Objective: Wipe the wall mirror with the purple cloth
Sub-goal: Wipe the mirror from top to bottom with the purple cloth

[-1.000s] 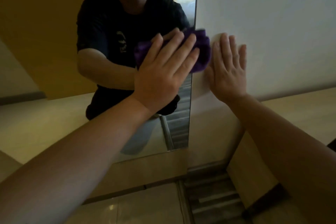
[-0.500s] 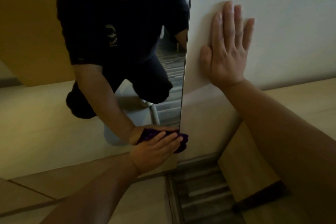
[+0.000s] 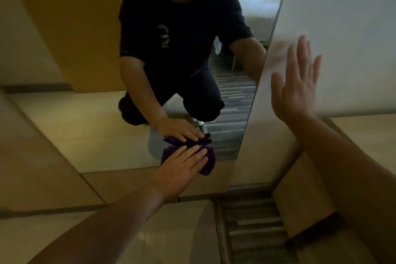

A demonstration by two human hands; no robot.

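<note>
Pressing flat, fingers spread, the left hand (image 3: 182, 169) pins the purple cloth (image 3: 209, 159) near the wall mirror (image 3: 90, 118) bottom edge, toward its right corner; it could overrun onto the panel below. The right hand (image 3: 294, 85) lies open on the wall (image 3: 353, 28). The mirror's top is cut off

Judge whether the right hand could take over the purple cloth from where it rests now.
Probably yes: the right hand lies flat on the wall, holding nothing, and nothing stands between it and the cloth under the left hand.
</note>
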